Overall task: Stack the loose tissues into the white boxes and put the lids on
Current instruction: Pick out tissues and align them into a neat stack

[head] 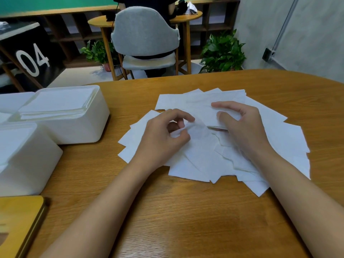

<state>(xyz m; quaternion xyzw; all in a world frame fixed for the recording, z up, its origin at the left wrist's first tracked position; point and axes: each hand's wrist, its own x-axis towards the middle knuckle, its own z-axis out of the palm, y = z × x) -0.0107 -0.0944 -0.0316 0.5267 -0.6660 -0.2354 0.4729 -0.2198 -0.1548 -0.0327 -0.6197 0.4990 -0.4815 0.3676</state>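
Note:
A spread of loose white tissues [290, 138] covers the middle of the wooden table [186, 211]. My left hand [163, 135] rests on the pile's left part and pinches a tissue corner between thumb and fingers. My right hand [242, 123] lies over the pile's centre, its curled fingers and thumb gripping the edge of a folded tissue. At the left stands an open white box [78, 127] with a neat stack of tissues [55, 105] rising above its rim. A second white box [28, 164], also filled with tissues, stands nearer to me at the left edge.
A wooden lid [20, 220] lies at the front left corner. Another white box [13, 101] shows at the far left. Beyond the table are a grey chair [145, 32] with a person seated, a round table, two potted plants [223, 51] and a black sign.

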